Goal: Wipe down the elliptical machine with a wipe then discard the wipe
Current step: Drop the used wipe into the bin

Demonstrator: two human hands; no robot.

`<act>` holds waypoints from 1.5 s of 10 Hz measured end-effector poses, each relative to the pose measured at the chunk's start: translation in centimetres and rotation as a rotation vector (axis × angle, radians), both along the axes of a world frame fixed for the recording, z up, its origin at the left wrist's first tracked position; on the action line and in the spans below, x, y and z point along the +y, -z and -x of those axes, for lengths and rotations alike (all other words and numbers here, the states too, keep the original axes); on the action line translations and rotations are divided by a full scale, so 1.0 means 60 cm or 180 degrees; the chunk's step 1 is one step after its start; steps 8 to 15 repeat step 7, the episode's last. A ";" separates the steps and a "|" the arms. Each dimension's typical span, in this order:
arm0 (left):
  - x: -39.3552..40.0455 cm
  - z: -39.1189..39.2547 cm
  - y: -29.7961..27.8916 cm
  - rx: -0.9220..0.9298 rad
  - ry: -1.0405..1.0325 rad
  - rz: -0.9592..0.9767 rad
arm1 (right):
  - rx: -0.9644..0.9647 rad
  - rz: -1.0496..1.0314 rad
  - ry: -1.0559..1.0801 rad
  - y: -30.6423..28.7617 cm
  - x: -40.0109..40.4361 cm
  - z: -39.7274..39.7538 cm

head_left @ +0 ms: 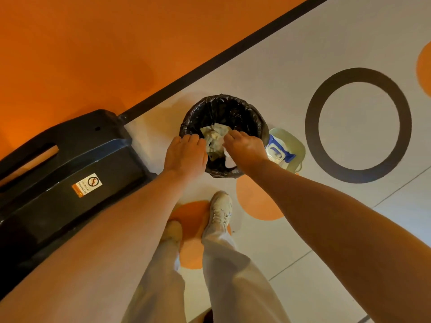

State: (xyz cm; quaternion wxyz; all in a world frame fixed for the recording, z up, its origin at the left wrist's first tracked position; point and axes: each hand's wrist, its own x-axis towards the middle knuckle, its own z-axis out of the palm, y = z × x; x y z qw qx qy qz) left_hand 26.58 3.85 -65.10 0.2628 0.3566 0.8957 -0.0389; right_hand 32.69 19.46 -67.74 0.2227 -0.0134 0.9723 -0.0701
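Over the small round waste bin lined with a crinkled black plastic bag, both hands hang above its mouth, the person standing just on the near side of it in pale trousers and a pale lace-up sneaker. Their right hand has its fingers curled down around a crumpled white wipe, a corner of which shows beneath the palm, still above the bin's near rim; how tightly it pinches cannot be told from above. Their left hand sits at the bin's left rim, fingers bent downward over the edge, and whether it touches the liner or holds anything is hidden. Inside the bin lies a wad of crumpled pale paper, between the two hands. Just right of the bin rests a blue-and-white soft pack of wipes on a pale green dish. Left of the bin stands the black moulded base of the elliptical machine, carrying a small warning sticker. By my judgement the damp wipe is light, limp and slightly clingy, with no stiff edge to grasp, so a bunched fingertip hold on its middle suits it, and it may stick to the fingers when let go, needing a small shake to fall into the liner
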 end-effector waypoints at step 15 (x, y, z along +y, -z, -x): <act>0.041 0.022 0.121 -0.0018 0.0163 0.0224 | 0.0286 0.0225 0.0262 0.123 0.013 0.008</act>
